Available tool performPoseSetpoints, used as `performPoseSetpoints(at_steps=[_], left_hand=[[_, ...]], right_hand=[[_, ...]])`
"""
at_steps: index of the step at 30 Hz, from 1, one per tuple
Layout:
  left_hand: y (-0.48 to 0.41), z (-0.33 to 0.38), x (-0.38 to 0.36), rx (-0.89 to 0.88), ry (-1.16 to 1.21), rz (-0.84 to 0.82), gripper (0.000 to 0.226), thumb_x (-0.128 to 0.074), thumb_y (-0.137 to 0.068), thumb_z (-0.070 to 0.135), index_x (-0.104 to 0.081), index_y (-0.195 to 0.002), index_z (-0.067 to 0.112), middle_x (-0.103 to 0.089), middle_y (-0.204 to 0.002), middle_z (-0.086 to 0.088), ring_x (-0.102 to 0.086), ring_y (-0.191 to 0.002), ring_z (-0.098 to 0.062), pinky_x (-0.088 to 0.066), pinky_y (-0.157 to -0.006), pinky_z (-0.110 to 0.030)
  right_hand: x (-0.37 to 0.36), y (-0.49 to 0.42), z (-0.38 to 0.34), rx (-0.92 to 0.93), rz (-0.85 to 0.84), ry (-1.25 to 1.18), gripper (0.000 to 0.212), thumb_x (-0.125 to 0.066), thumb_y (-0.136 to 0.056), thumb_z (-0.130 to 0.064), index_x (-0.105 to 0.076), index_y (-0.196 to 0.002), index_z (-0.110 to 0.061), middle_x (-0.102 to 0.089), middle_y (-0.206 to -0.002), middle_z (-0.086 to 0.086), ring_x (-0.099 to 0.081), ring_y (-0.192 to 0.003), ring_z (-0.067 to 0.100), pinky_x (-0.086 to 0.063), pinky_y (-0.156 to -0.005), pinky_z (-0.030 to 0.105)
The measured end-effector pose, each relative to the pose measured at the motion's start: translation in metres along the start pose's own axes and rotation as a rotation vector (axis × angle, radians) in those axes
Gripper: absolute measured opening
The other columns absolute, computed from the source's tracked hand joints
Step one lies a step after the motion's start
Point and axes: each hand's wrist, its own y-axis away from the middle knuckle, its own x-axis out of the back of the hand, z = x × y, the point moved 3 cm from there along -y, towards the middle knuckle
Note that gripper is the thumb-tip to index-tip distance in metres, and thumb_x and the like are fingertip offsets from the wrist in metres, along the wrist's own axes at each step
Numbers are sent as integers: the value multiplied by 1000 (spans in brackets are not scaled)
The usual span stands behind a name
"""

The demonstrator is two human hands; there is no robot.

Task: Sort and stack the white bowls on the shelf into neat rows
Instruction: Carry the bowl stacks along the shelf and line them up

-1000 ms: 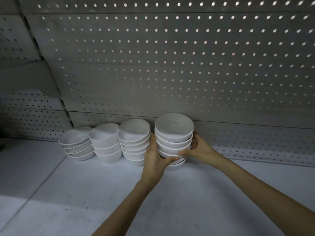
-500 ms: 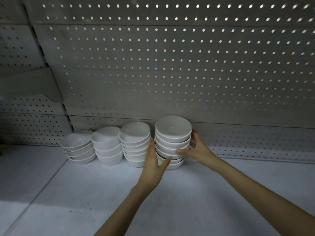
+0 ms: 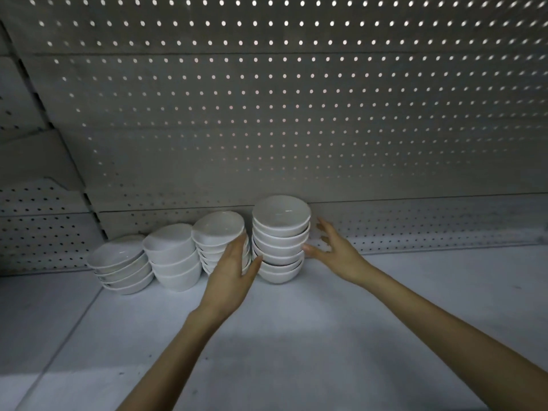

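Observation:
Several stacks of white bowls stand in a row against the pegboard back of the shelf. The tallest stack [image 3: 280, 238] is at the right end, upright. To its left sit a second stack [image 3: 218, 232], a third stack [image 3: 173, 256] and a low leaning stack [image 3: 120, 264]. My left hand [image 3: 232, 274] is open, fingers straight, between the tallest stack and the second one, its thumb at the tallest stack's lower left side. My right hand [image 3: 332, 247] is open with spread fingers just right of the tallest stack, thumb tip near its side.
The white shelf board [image 3: 296, 336] stretches toward me and to the right of the bowls. A perforated back panel [image 3: 296, 129] rises behind the stacks. A seam in the shelf runs down the left [image 3: 74, 330].
Both hands let go of the tallest stack: fingers that gripped its sides have straightened and drawn slightly away. The stack stays upright at the row's right end.

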Motion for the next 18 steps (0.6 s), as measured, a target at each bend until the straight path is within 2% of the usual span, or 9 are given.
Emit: performPoseSetpoints(at_steps=[4,8,10,11,13,15,18], left_hand=[[2,7,8,19,-183,9,58,-47,-96,41,-32,-146,15,-37,-151,0,-36,-137,-19,-32,-106,-32],[3,27,12,-16,-386,64,54,-49,-96,38,-41,-141,10,-45,-145,-8,-45,-128,-29,-40,-98,-39],[6,40,11,-46,-463,107,52,-52,-95,37,-46,-137,7,-49,-141,-12,-49,-124,-33,-43,-96,-43],[8,48,8,-64,-490,126,51,-54,-94,37,-49,-134,6,-53,-137,-14,-52,-121,-35,-44,-93,-45],[12,66,-2,-92,-552,137,53,-49,-94,43,-54,-130,4,-57,-132,-17,-56,-116,-38,-47,-90,-48],[15,86,-19,-129,-614,112,62,-36,-89,50,-60,-123,3,-61,-124,-21,-61,-108,-41,-50,-85,-50],[22,121,-53,-158,-679,50,67,-32,-85,51,-60,-121,3,-63,-120,-22,-62,-102,-43,-50,-84,-53]], right_hand=[[28,27,-4,74,92,365,73,-51,-88,-52,-22,-148,-22,-25,-154,-2,-28,-138,16,-27,-108,31],[65,54,-1,161,179,684,68,-41,-92,-56,-23,-147,-21,-25,-154,-1,-26,-139,17,-25,-110,31],[87,67,9,149,176,831,76,-28,-90,-68,-17,-149,-22,-17,-157,0,-17,-143,18,-15,-115,37],[101,75,15,131,176,893,82,-16,-85,-74,-13,-149,-23,-12,-158,0,-12,-144,19,-10,-116,40],[131,96,31,106,197,982,94,3,-73,-76,-9,-150,-24,-8,-158,-1,-8,-145,20,-6,-116,42],[165,122,45,94,250,1050,98,8,-68,-76,-12,-149,-25,-12,-158,-1,-12,-145,19,-7,-116,42],[220,164,73,25,328,1085,99,9,-69,-76,-18,-148,-24,-19,-156,-2,-17,-143,17,-9,-116,41]])
